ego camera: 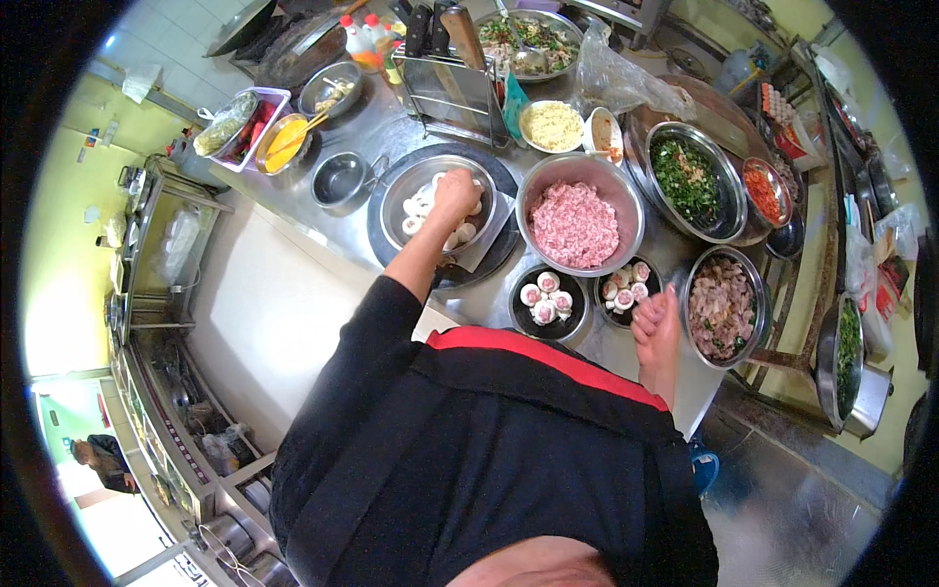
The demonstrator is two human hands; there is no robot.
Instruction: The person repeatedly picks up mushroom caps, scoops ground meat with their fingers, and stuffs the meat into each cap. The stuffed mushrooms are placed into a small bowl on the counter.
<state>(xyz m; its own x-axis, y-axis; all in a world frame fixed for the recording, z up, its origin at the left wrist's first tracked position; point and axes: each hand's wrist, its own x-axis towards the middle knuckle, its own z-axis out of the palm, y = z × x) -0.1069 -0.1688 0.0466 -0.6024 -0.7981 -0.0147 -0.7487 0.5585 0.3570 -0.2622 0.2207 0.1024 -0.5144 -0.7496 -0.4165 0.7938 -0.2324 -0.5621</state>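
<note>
My left hand (458,192) reaches into a steel bowl (396,233) of whole white mushrooms (414,213). Its fingers point down among them, and their tips are hidden, so I cannot tell whether they grip one. My right hand (655,319) is curled, thumb up, with nothing visible in it. It is between a small dark dish (616,317) of meat-filled mushrooms (623,297) and a steel bowl (722,308) of sliced meat. A second dark dish (519,323) holds several filled mushrooms (545,297). Behind these dishes is a deep steel pot (527,213) of pink minced meat (574,224).
The mushroom bowl sits on a round dark board (381,246) beside a cleaver blade (484,242). A knife rack (451,88) stands behind. Around it are a bowl of chopped greens (686,176), minced garlic (554,125), chopped red chilli (763,192), beaten egg (285,143) and an empty pan (341,180).
</note>
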